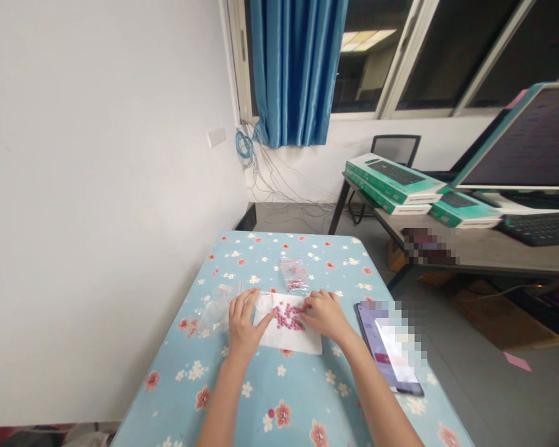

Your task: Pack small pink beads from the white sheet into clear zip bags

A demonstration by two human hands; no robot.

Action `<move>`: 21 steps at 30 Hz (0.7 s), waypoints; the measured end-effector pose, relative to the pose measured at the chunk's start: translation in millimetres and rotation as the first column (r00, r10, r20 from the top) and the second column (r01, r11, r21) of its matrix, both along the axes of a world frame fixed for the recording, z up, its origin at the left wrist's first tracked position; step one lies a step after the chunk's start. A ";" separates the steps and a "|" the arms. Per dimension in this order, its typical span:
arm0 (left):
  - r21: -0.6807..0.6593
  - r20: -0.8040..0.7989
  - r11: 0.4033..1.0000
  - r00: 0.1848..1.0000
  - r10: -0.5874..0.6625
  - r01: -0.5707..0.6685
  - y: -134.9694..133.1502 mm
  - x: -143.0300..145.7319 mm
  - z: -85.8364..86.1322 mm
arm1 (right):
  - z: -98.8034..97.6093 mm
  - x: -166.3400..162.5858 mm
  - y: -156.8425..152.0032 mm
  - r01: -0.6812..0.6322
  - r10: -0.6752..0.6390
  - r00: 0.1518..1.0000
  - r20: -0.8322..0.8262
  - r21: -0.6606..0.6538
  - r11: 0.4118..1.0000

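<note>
Pink beads (286, 316) lie in a loose cluster on a white sheet of paper (289, 343). My left hand (245, 320) rests at the paper's left side, fingers stretched and thumb apart, its thumb tip close to the beads. At the right edge of the cluster is my right hand (325, 315), with fingertips drawn together; whatever is between them is too small to tell. Beyond the paper lies a small clear zip bag (292, 268) with some pink beads in it. A crumpled clear plastic bag (213, 315) sits left of my left hand.
The table has a blue flowered cloth (279, 391). A phone (386, 351) lies right of my right forearm. A stray pink bead (271, 413) or dot shows near the front. Keyboard boxes (395, 180) and a monitor (531, 136) stand on a desk at right; a wall (97, 186) borders the left.
</note>
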State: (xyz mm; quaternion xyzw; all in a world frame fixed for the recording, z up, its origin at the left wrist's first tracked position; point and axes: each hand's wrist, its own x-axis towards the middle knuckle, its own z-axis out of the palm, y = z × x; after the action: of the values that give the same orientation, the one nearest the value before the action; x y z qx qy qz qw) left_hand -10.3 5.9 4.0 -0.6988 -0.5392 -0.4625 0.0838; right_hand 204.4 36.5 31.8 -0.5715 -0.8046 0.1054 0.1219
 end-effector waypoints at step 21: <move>-0.050 -0.031 0.994 0.994 -0.102 0.100 -7.4 6.5 4.0 | 32.5 -40.9 -23.1 -0.123 0.200 0.867 -0.456 0.194 0.973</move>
State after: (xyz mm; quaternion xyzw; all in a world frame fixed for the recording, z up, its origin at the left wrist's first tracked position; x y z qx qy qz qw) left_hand -3.7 -1.5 8.0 -0.7346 -0.5129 -0.4412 0.0521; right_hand 163.5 13.4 64.3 -0.4476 -0.8014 0.1869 0.3500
